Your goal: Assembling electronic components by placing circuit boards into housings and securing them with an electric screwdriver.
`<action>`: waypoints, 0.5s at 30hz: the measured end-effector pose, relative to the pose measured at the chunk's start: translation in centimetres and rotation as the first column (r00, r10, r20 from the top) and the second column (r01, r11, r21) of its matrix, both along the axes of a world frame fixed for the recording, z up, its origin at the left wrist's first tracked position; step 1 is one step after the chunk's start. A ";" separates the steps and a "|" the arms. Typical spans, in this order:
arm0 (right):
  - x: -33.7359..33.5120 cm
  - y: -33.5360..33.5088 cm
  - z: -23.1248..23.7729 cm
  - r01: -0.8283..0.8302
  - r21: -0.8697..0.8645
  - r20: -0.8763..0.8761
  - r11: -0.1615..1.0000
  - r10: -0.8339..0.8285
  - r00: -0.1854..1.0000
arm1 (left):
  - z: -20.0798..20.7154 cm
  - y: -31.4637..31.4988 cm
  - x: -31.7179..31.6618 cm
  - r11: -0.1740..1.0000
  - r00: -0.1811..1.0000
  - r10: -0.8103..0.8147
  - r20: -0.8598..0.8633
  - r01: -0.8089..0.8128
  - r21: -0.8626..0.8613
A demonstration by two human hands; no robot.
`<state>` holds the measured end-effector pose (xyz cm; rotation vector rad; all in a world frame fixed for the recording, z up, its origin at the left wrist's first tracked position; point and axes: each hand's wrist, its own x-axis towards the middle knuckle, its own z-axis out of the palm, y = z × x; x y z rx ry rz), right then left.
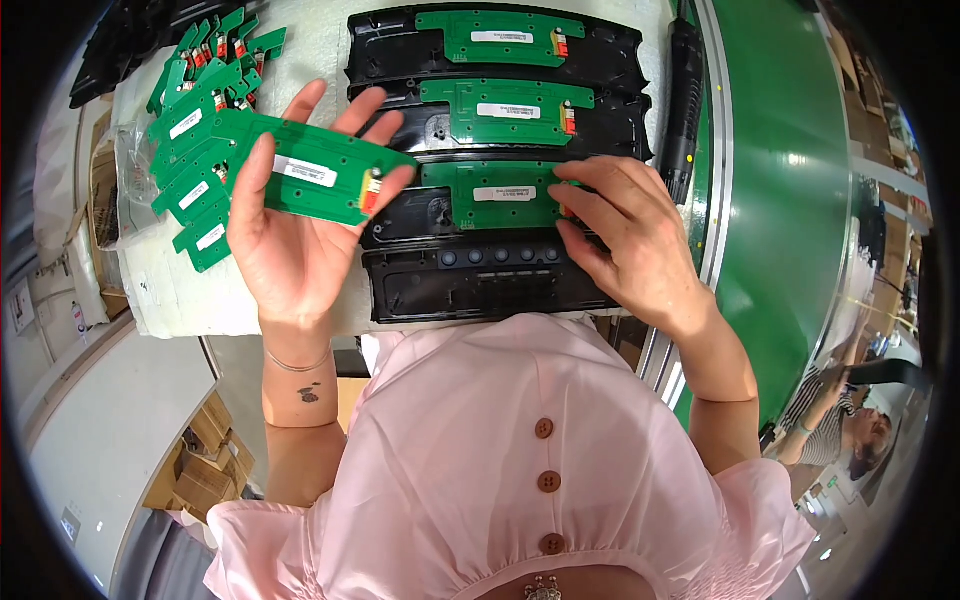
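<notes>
My left hand holds a green circuit board, with the thumb over its left end and the fingers behind it. The board carries a white label and a red-and-white connector. My right hand has its thumb and fingertips closed at the right end of another circuit board, partly hiding the connector there. That board lies in the third black plastic housing from the far end. Nearest my body is a black housing with a row of round dark buttons and no board in it.
Two farther black housings each hold a green board. More boards lie piled at the left on white foam. A black handheld tool stands right of the housings, beside a metal rail and green surface. Another person is far right.
</notes>
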<state>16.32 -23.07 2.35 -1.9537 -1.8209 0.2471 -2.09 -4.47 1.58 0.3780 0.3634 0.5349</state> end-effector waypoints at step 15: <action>-2.6 -0.3 2.1 0.132 0.264 -0.143 0.955 -0.096 0.985 | 1.1 -3.6 0.6 0.674 0.962 0.213 -0.168 -0.020 0.739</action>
